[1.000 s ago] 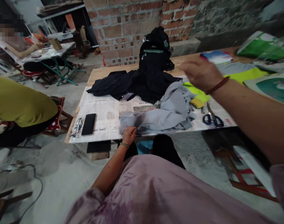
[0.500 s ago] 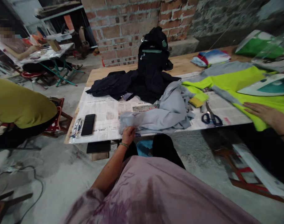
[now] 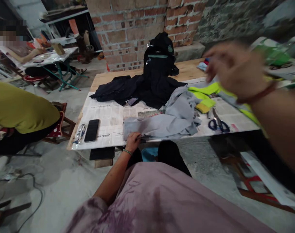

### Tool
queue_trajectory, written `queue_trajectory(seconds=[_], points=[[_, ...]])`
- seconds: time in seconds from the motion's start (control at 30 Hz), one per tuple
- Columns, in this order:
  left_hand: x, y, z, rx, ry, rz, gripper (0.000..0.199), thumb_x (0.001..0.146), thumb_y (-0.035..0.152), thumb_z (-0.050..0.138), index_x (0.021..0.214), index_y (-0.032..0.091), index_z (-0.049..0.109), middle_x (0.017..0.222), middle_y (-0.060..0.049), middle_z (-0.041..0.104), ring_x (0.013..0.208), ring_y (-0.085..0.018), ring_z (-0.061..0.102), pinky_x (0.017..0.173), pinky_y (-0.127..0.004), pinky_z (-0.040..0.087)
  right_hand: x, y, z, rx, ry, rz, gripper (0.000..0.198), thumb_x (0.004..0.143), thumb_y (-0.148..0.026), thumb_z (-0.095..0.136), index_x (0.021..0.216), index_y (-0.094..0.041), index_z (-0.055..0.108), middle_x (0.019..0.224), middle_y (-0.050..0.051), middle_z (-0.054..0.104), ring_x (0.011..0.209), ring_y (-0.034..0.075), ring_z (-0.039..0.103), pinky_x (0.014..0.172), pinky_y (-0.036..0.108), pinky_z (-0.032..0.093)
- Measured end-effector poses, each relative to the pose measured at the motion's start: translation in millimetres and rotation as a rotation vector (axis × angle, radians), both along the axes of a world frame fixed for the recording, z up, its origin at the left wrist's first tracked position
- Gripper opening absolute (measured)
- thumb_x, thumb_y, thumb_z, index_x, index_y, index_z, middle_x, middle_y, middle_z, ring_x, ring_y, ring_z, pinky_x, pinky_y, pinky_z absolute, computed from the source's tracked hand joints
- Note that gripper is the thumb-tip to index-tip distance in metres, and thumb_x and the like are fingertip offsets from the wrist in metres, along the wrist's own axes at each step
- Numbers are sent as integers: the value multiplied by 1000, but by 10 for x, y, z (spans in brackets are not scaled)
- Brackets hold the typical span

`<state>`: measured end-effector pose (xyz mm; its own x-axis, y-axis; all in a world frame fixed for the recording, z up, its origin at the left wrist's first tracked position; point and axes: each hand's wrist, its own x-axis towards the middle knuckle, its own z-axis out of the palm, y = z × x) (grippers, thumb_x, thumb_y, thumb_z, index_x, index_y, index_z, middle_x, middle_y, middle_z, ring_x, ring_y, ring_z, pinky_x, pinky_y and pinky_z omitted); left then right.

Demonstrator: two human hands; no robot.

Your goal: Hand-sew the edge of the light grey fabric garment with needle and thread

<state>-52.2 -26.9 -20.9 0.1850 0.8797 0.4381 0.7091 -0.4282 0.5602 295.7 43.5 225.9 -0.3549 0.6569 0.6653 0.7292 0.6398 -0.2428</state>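
My left hand point(image 3: 133, 139) is closed on the near edge of a crumpled grey cloth garment point(image 3: 159, 124), at the table's front edge. A green bead bracelet circles that wrist. My right hand point(image 3: 239, 68) is raised high at the right, close to the camera, above the table. Motion smears its fingers, so whether they hold anything does not show. A reddish band sits on its wrist. Scissors with dark blue handles point(image 3: 218, 125) lie right of the grey garment. Behind it spreads a dark garment point(image 3: 123, 89).
Newspaper point(image 3: 108, 111) covers the wooden table. A black phone point(image 3: 91, 130) and glasses point(image 3: 79, 132) lie at its left. A black backpack point(image 3: 159, 53) stands behind; yellow-green cloth point(image 3: 205, 97) lies right. A person in a mustard top point(image 3: 21, 106) sits at the left.
My right hand has come into view, raised at the right. It now covers the spot where another person's hand lay beside the iron. My left hand stays on the grey garment.
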Motion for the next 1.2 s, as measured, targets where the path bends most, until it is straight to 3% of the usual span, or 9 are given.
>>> queue_trajectory(seconds=[0.1,0.27,0.37,0.63,0.8,0.93,1.03,1.13,1.2], points=[[-2,2,15,6,-44,-18,14,79,14,54,87,19,64,88,-4,66,87,-15,59,81,-32,48,-528,-213,-626,-202,87,45,34,90,-36,38,99,-13,62,68,1,61,54,9,55,51,19,47],[-5,17,62,-58,-68,-4,12,79,14,55,85,18,64,87,-4,66,86,-15,59,79,-30,49,-853,-385,-2005,-269,129,-43,27,88,-28,36,90,-18,61,85,9,66,84,19,59,82,35,45],[-21,38,131,-101,-13,9,15,80,13,52,87,18,64,87,-4,65,86,-15,58,78,-29,48,-713,-155,-2371,-364,101,-115,26,86,-25,34,91,-17,59,85,9,65,85,21,57,85,37,42],[-123,48,275,-19,343,14,17,84,22,52,77,20,67,80,-7,66,82,-20,56,80,-37,39,-436,183,-2428,-493,267,-157,26,86,-27,31,94,-17,54,80,7,63,80,18,57,81,32,44],[-175,88,171,-68,170,-39,8,78,20,61,78,21,69,77,-4,68,77,-17,57,76,-33,42,-492,166,-2380,-591,432,-169,27,84,-33,35,91,-17,56,76,5,64,74,16,57,78,31,44],[-172,124,151,-154,1,-9,8,75,18,64,80,21,70,76,-2,69,75,-15,59,75,-30,46,-654,127,-2178,-746,808,-192,36,82,-47,39,94,-17,55,72,3,63,62,13,56,65,27,46],[-165,121,179,-218,-45,31,14,73,16,65,84,22,70,80,-1,69,78,-15,60,76,-30,47,-862,-73,-1950,-661,844,-127,36,83,-47,40,98,-19,57,83,5,63,65,13,58,67,28,47],[-163,113,193,-251,-57,58,13,71,14,65,81,21,70,78,-1,69,77,-15,59,75,-29,47,-1085,-402,-1797,-437,585,-46,29,84,-40,44,94,-22,64,94,7,61,83,18,58,83,35,45],[-166,114,187,-250,-61,59,12,71,14,65,79,21,70,77,-1,69,77,-15,59,75,-29,47,-1229,-628,-1810,-397,458,32,26,85,-36,44,94,-24,66,91,7,62,88,19,57,87,37,43]])
